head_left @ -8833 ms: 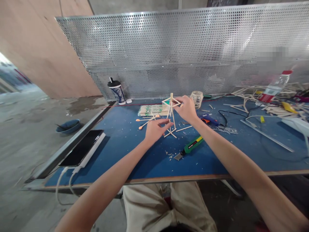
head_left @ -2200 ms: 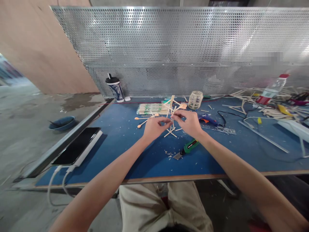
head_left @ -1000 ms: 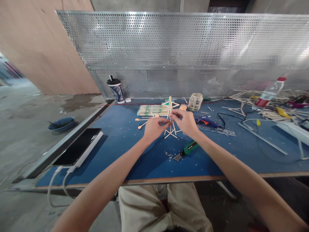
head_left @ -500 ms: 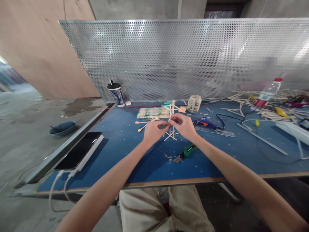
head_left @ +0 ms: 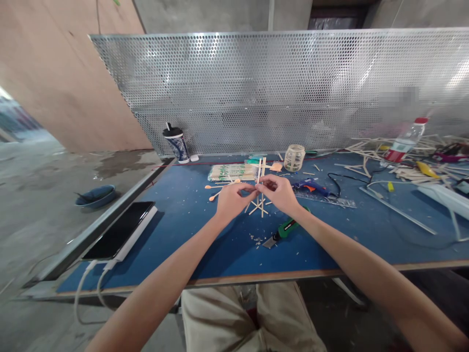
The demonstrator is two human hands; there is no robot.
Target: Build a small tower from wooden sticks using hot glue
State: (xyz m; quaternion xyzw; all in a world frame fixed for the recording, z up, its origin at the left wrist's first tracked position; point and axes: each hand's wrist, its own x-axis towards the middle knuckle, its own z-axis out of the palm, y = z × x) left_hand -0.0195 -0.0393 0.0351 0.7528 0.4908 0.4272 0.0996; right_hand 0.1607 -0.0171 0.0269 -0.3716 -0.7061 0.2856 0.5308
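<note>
Both hands meet over the middle of the blue table. My left hand (head_left: 233,199) is closed in a pinch on a small frame of thin wooden sticks (head_left: 262,208). From the right, my right hand (head_left: 277,193) pinches the same frame, fingertips touching those of the left. Upright sticks rise above the fingers, and crossed sticks show below them near the tabletop. Part of the frame is hidden behind the hands. A green-handled knife (head_left: 286,229) lies in front of the right hand, beside small wood scraps. Sticks with orange tips (head_left: 213,197) lie left of my left hand.
Behind the hands are a pack of sticks (head_left: 232,172) and a glass jar (head_left: 294,158). A blue glue gun (head_left: 311,187), cables, a bottle (head_left: 406,142) and loose sticks are to the right. A phone (head_left: 120,231) lies at left; a cup (head_left: 177,143) stands behind.
The upper ends of the upright sticks have dropped slightly, and the frame's lower ends have shifted a little. Both hands keep their pinch in nearly the same place.
</note>
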